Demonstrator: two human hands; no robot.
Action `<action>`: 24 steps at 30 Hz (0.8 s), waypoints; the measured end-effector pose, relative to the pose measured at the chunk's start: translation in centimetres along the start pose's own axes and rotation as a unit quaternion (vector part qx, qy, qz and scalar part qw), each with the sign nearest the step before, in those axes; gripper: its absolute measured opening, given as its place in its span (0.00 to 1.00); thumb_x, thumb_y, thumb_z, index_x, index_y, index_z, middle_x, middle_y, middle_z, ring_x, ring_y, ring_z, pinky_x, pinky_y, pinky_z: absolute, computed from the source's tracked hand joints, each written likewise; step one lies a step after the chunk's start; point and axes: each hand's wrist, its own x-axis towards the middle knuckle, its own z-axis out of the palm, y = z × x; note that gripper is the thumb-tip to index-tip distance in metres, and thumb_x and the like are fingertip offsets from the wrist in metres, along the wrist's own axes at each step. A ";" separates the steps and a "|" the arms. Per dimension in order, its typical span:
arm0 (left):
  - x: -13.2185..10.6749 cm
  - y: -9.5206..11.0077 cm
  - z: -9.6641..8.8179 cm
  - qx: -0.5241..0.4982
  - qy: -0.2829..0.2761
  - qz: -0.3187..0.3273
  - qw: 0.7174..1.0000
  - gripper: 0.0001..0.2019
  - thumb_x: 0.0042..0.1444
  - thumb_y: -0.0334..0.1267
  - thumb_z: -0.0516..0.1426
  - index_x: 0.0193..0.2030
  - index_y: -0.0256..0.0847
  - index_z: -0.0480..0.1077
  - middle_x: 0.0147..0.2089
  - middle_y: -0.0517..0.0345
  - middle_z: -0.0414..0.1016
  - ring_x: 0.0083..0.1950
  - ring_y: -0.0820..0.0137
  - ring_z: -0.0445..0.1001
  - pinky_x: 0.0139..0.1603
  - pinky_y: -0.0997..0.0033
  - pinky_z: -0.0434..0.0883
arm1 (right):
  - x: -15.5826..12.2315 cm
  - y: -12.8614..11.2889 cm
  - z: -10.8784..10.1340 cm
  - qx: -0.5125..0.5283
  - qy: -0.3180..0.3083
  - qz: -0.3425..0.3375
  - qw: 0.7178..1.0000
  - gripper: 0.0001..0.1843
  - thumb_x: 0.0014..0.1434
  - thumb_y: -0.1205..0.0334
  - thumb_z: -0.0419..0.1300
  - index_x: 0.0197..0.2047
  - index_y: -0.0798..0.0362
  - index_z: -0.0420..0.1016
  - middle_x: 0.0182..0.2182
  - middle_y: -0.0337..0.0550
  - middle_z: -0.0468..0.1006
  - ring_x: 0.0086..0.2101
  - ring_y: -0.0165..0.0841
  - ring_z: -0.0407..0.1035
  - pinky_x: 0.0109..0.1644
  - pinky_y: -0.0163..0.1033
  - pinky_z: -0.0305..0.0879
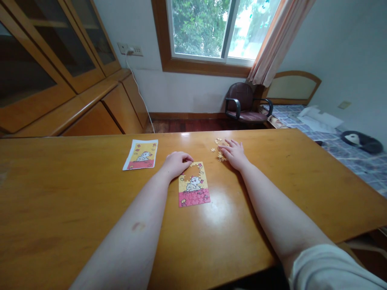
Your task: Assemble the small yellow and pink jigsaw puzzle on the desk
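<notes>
A partly assembled jigsaw puzzle [195, 197] lies flat on the table, yellow above and pink below, with a white cartoon animal and a gap in its upper part. My left hand [177, 164] rests at the puzzle's upper left corner, thumb and fingers drawn together; whatever they pinch is hidden. To the right, my right hand [235, 154] has its fingers spread over a small heap of loose puzzle pieces [220, 156], partly covering them. A printed picture card [142, 155] of the same design lies left of the puzzle.
The wooden table [75, 193] stretches to both sides. Beyond its far edge stand an armchair [246, 106] and a bed [356, 157] at right. Wooden cabinets [90, 108] line the left wall, with a white cable [139, 86] hanging near them.
</notes>
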 end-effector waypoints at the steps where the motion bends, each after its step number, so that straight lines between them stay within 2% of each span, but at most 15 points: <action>1: 0.0 0.0 0.0 0.000 0.000 0.000 1.000 0.10 0.55 0.39 0.57 0.37 0.47 0.80 0.42 0.58 0.81 0.46 0.62 0.75 0.47 0.65 0.70 | 0.1 0.1 0.0 -0.004 0.009 0.021 1.000 0.22 0.69 0.49 0.46 0.54 0.41 0.77 0.65 0.45 0.63 0.65 0.49 0.50 0.66 0.67 0.36; 6: 0.0 0.1 -0.1 0.001 -0.002 0.000 1.000 0.10 0.54 0.38 0.57 0.37 0.47 0.80 0.42 0.58 0.81 0.46 0.62 0.75 0.46 0.65 0.70 | 0.2 0.8 0.3 -0.023 0.049 0.103 0.993 0.23 0.69 0.48 0.46 0.53 0.45 0.78 0.63 0.47 0.67 0.64 0.51 0.51 0.66 0.70 0.37; 9: 0.0 0.2 -0.2 0.003 -0.007 0.001 1.000 0.10 0.54 0.37 0.56 0.37 0.46 0.80 0.41 0.57 0.81 0.45 0.62 0.75 0.45 0.65 0.70 | 0.1 0.6 0.4 -0.023 0.070 0.121 0.990 0.25 0.68 0.48 0.45 0.56 0.49 0.75 0.64 0.49 0.65 0.65 0.51 0.51 0.66 0.69 0.38; 11: 0.0 0.2 -0.1 0.005 -0.009 0.003 1.000 0.10 0.54 0.37 0.56 0.37 0.46 0.80 0.41 0.57 0.81 0.45 0.62 0.74 0.46 0.65 0.70 | 0.3 0.2 0.3 -0.014 0.057 0.106 0.993 0.26 0.68 0.47 0.45 0.60 0.49 0.71 0.64 0.48 0.64 0.65 0.50 0.51 0.67 0.68 0.37; 13: 0.0 0.1 -0.1 0.006 -0.008 0.005 1.000 0.10 0.54 0.37 0.56 0.38 0.46 0.80 0.42 0.57 0.81 0.46 0.62 0.74 0.46 0.64 0.69 | 1.1 -0.4 0.1 -0.006 0.018 0.082 0.996 0.27 0.69 0.47 0.44 0.65 0.49 0.65 0.64 0.47 0.65 0.65 0.48 0.52 0.68 0.67 0.36; 18: 0.1 0.0 0.1 0.012 -0.003 0.001 1.000 0.10 0.54 0.38 0.57 0.37 0.47 0.80 0.41 0.58 0.81 0.46 0.62 0.74 0.45 0.65 0.69 | 4.9 -1.4 -0.5 -0.001 -0.079 0.072 0.994 0.30 0.69 0.47 0.41 0.69 0.49 0.57 0.63 0.47 0.67 0.67 0.47 0.49 0.68 0.68 0.31; 21: 0.0 0.2 0.0 0.002 0.002 -0.001 1.000 0.10 0.54 0.38 0.57 0.37 0.47 0.80 0.41 0.60 0.81 0.45 0.63 0.75 0.44 0.67 0.69 | 6.5 -2.1 -0.5 0.019 -0.108 0.048 0.993 0.29 0.70 0.48 0.41 0.68 0.49 0.58 0.64 0.47 0.65 0.67 0.47 0.49 0.68 0.68 0.30; 24: 0.0 0.4 0.0 -0.002 0.007 -0.001 1.000 0.10 0.53 0.37 0.57 0.36 0.47 0.80 0.41 0.60 0.82 0.45 0.63 0.75 0.43 0.67 0.70 | 5.8 -3.3 -0.5 0.026 -0.114 -0.025 0.993 0.26 0.70 0.50 0.41 0.64 0.48 0.66 0.63 0.47 0.67 0.65 0.45 0.53 0.69 0.65 0.31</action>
